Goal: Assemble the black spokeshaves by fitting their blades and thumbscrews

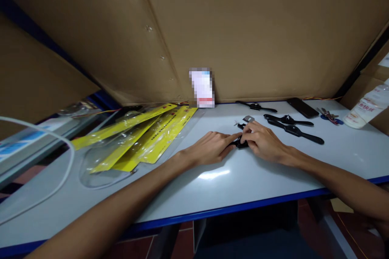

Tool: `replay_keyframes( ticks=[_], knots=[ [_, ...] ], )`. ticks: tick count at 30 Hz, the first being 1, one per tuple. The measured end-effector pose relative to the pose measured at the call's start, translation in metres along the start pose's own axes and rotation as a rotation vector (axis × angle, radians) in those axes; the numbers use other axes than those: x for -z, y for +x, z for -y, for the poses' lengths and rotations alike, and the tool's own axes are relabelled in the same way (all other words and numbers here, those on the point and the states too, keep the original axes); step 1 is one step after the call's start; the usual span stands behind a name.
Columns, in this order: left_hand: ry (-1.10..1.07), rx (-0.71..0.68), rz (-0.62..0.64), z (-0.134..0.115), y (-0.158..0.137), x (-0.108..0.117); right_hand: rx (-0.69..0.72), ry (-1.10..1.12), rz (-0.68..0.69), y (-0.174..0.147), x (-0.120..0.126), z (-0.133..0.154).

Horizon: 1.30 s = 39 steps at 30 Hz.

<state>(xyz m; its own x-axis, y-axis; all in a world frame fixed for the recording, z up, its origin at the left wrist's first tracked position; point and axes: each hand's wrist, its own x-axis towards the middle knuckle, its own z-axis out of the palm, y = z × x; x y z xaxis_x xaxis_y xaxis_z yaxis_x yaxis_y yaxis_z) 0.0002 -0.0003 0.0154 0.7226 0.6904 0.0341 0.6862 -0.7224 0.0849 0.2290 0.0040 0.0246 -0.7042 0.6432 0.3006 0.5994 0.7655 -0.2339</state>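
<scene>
A black spokeshave (242,144) lies on the white tabletop, mostly covered by my fingers. My left hand (211,146) comes in from the left, with its fingers closed on one side of the tool. From the right, my right hand (263,141) has thumb and fingertips pinched together over the tool's middle. Whether a small part sits between those fingertips is hidden. Just beyond the hands are a flat grey blade (248,118) and small metal screws (236,123). More black spokeshaves lie to the right, one of them a long-handled spokeshave (296,131).
Clear packages with yellow cards (164,137) fan out at left, near a white cable (73,158). A lit screen (203,88) leans on the cardboard wall (243,32). A dark phone (303,107), keys (328,115) and a bottle (366,107) occupy the back right.
</scene>
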Motion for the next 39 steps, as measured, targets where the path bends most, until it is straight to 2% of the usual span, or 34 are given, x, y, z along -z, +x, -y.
replay_keyframes(
  ticks=[4, 6, 10, 12, 16, 18, 21, 24, 27, 30, 33, 35, 39],
  knots=[
    [0.005, 0.0, -0.016, 0.0004, -0.0003, -0.0005, -0.109, -0.069, -0.078, 0.0011, 0.0005, 0.0031],
    [0.006, -0.003, -0.017, 0.0007, -0.0004, -0.0011, -0.122, -0.106, -0.063, 0.0011, -0.0006, 0.0016],
    [-0.001, -0.011, -0.011, 0.0011, -0.0001, -0.0017, -0.021, -0.037, 0.003, 0.0001, -0.0014, -0.0022],
    [-0.004, -0.011, -0.011, 0.0011, 0.0, -0.0018, 0.013, 0.012, -0.012, -0.0002, -0.0007, -0.0015],
    [-0.009, -0.008, -0.022, 0.0007, 0.0, -0.0018, -0.09, -0.064, -0.103, 0.0004, -0.0003, 0.0012],
    [-0.012, -0.007, -0.024, 0.0003, 0.0, -0.0015, -0.11, -0.103, -0.084, 0.0005, -0.0011, 0.0004],
    [-0.007, -0.007, -0.02, -0.0001, 0.0004, -0.0008, -0.023, -0.041, -0.009, 0.0001, -0.0015, -0.0019],
    [0.002, -0.008, -0.012, -0.0002, 0.0008, -0.0004, 0.041, 0.018, -0.037, 0.0002, -0.0003, -0.0012],
    [0.007, -0.005, -0.013, -0.0001, 0.0008, -0.0005, -0.046, -0.028, -0.096, 0.0008, 0.0001, 0.0013],
    [-0.004, -0.01, -0.019, -0.0001, 0.0007, -0.0006, -0.103, -0.089, -0.077, 0.0009, -0.0009, 0.0013],
    [-0.012, -0.011, -0.019, 0.0003, 0.0006, -0.0009, -0.01, -0.035, -0.022, 0.0001, -0.0017, -0.0001],
    [-0.01, -0.015, -0.022, 0.0009, 0.0005, -0.0016, 0.027, -0.008, -0.042, -0.0002, -0.002, 0.0005],
    [-0.002, -0.007, -0.025, 0.0011, 0.0005, -0.0022, -0.097, -0.081, -0.1, 0.0008, -0.0015, 0.0036]
  ],
)
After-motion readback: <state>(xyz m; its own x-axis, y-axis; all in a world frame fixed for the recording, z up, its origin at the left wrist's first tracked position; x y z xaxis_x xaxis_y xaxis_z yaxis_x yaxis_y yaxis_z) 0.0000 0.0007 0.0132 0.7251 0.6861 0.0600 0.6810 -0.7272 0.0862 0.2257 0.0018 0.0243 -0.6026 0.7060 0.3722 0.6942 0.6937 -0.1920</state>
